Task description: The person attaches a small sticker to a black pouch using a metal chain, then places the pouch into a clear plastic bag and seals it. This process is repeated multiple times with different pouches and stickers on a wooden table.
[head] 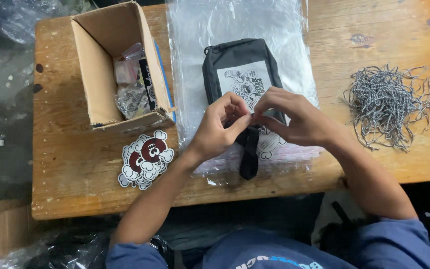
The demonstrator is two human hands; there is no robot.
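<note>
While pinched together at fingertips, left hand [220, 127] and right hand [294, 119] clamped on black strap [249, 152] of black pouch [240, 74] atop clear bags [235, 30]. Risk (judged): slick plastic, pouch sliding toward table edge [75, 206]; strap slipping free.

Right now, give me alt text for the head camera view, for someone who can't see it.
Both hands, left hand and right hand, pinch at a black strap on a black pouch lying on clear plastic bags on a wooden table. An open cardboard box and stickers lie left, a heap of speckled cords right.
</note>
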